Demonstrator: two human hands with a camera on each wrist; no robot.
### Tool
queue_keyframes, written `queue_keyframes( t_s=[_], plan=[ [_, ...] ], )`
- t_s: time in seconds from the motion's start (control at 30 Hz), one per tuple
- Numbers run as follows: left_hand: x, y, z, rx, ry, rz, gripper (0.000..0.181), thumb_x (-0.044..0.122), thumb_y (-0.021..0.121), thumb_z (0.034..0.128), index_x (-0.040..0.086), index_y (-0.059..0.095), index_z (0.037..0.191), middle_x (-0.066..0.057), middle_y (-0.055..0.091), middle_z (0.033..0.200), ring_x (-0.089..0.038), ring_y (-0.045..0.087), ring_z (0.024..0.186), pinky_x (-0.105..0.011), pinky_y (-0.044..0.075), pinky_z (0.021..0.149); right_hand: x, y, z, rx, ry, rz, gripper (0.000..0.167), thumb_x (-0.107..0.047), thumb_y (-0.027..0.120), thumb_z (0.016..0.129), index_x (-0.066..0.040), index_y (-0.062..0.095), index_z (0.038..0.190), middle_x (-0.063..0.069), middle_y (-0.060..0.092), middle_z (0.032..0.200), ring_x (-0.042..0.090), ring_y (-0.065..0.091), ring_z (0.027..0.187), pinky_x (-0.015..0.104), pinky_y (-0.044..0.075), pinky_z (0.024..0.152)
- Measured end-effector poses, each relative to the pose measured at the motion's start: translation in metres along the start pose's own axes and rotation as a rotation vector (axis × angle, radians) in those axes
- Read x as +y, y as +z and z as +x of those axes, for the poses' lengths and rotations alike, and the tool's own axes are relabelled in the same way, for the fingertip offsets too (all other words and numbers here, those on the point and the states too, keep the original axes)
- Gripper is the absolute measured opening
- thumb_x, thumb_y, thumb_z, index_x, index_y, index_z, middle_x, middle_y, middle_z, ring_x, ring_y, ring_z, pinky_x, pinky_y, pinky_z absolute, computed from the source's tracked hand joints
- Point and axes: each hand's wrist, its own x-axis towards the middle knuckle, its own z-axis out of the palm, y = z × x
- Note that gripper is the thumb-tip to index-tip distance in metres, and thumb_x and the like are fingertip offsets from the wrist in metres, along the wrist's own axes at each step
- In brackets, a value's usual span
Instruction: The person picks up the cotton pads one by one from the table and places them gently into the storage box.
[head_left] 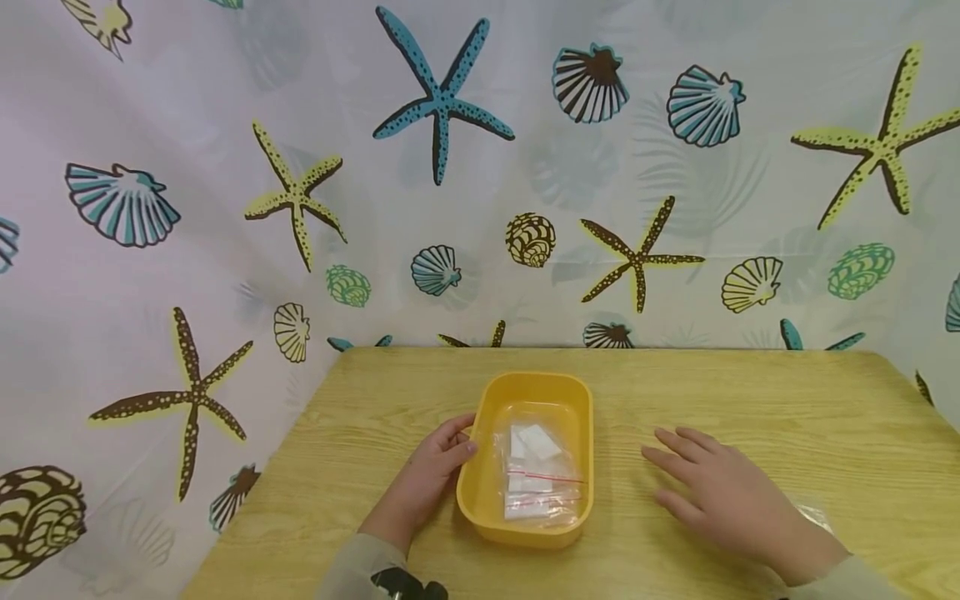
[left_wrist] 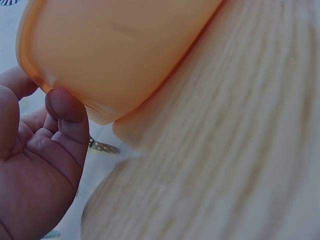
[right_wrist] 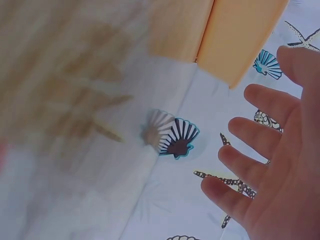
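Note:
A yellow plastic tub (head_left: 525,542) stands on the wooden table in the head view. Inside it lie clear zip bags (head_left: 543,477) with red seal lines and white, flat rectangular pieces in them. My left hand (head_left: 435,467) holds the tub at its left side, thumb and fingertips at the rim; the left wrist view shows curled fingers (left_wrist: 67,107) against the tub's wall (left_wrist: 120,50). To the right of the tub, my right hand (head_left: 723,496) is held apart from it, fingers spread and nothing in them.
A small clear plastic piece (head_left: 814,517) lies on the table (head_left: 360,392) by the right wrist, partly hidden by it. A white curtain (head_left: 495,192) printed with starfish and shells hangs behind the table and along its sides.

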Motion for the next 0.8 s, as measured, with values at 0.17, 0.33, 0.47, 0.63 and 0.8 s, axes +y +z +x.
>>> queue_keyframes(
  t_s=[0.17, 0.33, 0.47, 0.63, 0.8],
  plan=[
    [-0.001, -0.001, 0.001, -0.009, -0.002, 0.006, 0.052, 0.027, 0.060, 0.1025, 0.015, 0.046, 0.151, -0.016, 0.056, 0.116, -0.025, 0.058, 0.099, -0.031, 0.052, 0.085, 0.004, -0.003, -0.010, -0.034, 0.014, -0.017, 0.049, -0.047, 0.061, 0.099, -0.020, 0.062, 0.140, 0.008, 0.052, 0.149, 0.038, 0.046, 0.136, 0.063, 0.042, 0.101],
    [0.001, 0.000, 0.001, 0.003, 0.000, 0.015, 0.051, 0.026, 0.061, 0.1024, 0.015, 0.047, 0.151, -0.016, 0.055, 0.115, -0.025, 0.057, 0.099, -0.031, 0.051, 0.085, 0.014, -0.001, -0.022, -0.045, 0.004, -0.009, 0.049, -0.047, 0.061, 0.099, -0.020, 0.063, 0.140, 0.009, 0.053, 0.147, 0.039, 0.046, 0.135, 0.061, 0.042, 0.101],
    [0.003, 0.001, 0.001, 0.008, 0.003, 0.006, 0.052, 0.025, 0.062, 0.1017, 0.014, 0.047, 0.150, -0.017, 0.055, 0.114, -0.025, 0.056, 0.098, -0.030, 0.051, 0.084, 0.025, 0.000, -0.034, -0.036, 0.006, 0.001, 0.047, -0.044, 0.062, 0.099, -0.019, 0.063, 0.139, 0.010, 0.053, 0.147, 0.039, 0.047, 0.135, 0.059, 0.042, 0.103],
    [0.003, 0.000, 0.002, 0.003, 0.007, 0.018, 0.053, 0.027, 0.062, 0.1012, 0.014, 0.047, 0.151, -0.017, 0.056, 0.115, -0.025, 0.057, 0.098, -0.030, 0.051, 0.085, 0.038, -0.002, -0.049, -0.067, 0.037, 0.012, 0.048, -0.045, 0.060, 0.100, -0.018, 0.062, 0.140, 0.011, 0.053, 0.147, 0.040, 0.047, 0.135, 0.059, 0.041, 0.104],
    [0.001, 0.000, 0.002, 0.003, 0.014, 0.031, 0.054, 0.028, 0.062, 0.1014, 0.013, 0.046, 0.151, -0.016, 0.057, 0.113, -0.025, 0.058, 0.097, -0.030, 0.052, 0.084, 0.051, -0.004, -0.060, -0.132, 0.077, 0.015, 0.054, -0.050, 0.057, 0.100, -0.016, 0.061, 0.142, 0.012, 0.052, 0.147, 0.042, 0.046, 0.135, 0.060, 0.040, 0.104]
  ],
)
